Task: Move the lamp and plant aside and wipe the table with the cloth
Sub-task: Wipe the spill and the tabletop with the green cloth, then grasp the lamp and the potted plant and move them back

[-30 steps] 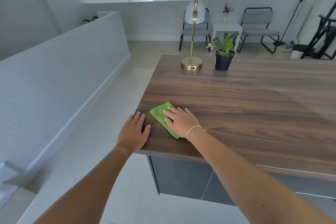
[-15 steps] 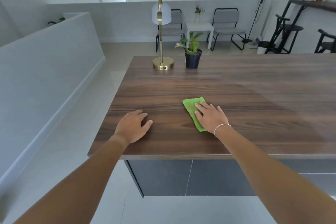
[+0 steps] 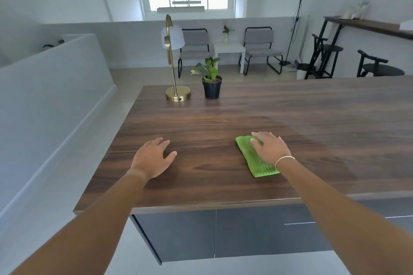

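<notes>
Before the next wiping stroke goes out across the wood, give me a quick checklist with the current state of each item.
1. Right hand flat on the folded green cloth: ok.
2. Cloth lying flat on the dark wood-grain table: ok.
3. Left hand resting open on the tabletop, apart from the cloth: ok.
4. Brass lamp with the white shade standing at the far left corner, outside the stroke: ok.
5. Small green plant in the black pot standing beside the lamp's base, not touching it: ok.
6. Whether the wood ahead of the cloth has been wiped: cannot tell.
</notes>
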### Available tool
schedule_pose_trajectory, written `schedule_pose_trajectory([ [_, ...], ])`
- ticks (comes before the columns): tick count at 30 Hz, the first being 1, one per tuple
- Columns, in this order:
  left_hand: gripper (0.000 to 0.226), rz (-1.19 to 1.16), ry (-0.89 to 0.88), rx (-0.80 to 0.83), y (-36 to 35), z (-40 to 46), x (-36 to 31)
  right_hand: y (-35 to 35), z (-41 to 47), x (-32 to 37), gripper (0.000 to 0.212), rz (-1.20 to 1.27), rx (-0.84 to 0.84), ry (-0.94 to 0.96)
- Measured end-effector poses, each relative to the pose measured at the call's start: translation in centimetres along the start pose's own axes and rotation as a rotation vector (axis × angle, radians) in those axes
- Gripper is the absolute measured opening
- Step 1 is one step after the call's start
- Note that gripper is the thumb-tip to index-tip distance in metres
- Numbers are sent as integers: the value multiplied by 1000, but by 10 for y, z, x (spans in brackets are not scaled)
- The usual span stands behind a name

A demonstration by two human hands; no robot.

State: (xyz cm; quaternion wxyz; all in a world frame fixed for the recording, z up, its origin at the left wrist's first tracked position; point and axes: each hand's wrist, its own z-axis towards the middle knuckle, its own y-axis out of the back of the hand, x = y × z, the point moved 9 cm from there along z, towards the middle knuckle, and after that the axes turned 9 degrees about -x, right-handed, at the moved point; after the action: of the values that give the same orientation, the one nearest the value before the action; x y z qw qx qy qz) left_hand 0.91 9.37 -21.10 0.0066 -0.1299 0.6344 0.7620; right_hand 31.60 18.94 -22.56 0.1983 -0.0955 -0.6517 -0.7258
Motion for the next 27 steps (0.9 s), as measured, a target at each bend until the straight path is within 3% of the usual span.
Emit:
schedule_pose_trajectory([
  [3,58,-29,45,-25,11,6,-2,18,16,13,43,125,-59,26],
  [13,59,-151,116,-112,37,52,3,19,80,65,55,284,-30,66],
  [21,58,-287,31,-113,42,152,32,-1,145,100,69,347,-95,-1],
  [27,54,-481,-4,-198,87,243,53,-8,194,110,73,356,-157,-94],
])
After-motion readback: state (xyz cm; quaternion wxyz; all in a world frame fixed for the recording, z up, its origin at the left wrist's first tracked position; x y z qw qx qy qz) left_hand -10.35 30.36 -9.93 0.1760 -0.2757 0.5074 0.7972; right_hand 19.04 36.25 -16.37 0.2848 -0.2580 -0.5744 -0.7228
